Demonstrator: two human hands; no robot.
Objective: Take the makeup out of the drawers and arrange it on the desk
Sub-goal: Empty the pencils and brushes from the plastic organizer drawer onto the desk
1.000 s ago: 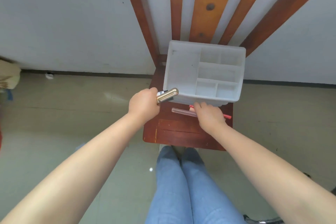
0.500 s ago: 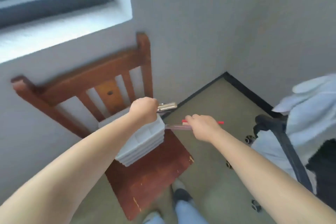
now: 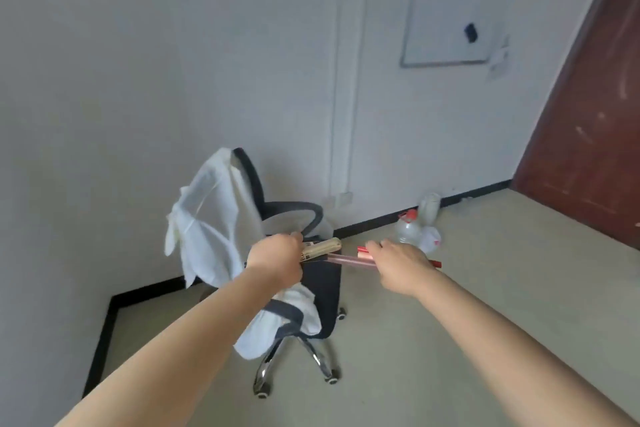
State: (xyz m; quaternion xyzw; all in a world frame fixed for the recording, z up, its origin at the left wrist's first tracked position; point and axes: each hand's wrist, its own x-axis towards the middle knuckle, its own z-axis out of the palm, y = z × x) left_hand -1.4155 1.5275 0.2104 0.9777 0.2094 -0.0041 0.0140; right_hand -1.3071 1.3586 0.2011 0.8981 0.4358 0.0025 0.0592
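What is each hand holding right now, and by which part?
The left hand grips one end of a gold tube. The right hand grips a red pencil and a pink stick around their middles.

The left hand (image 3: 277, 258) grips a gold makeup tube (image 3: 322, 248); the right hand (image 3: 398, 262) holds a pink tube (image 3: 346, 260) and a red pencil (image 3: 363, 249). Beyond stands an office chair (image 3: 322, 282) draped with white cloth (image 3: 211, 218).

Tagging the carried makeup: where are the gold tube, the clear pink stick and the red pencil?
Gold tube (image 3: 322, 247), head view, its barrel.
Clear pink stick (image 3: 346, 260), head view, mid-shaft.
Red pencil (image 3: 437, 264), head view, protruding end.
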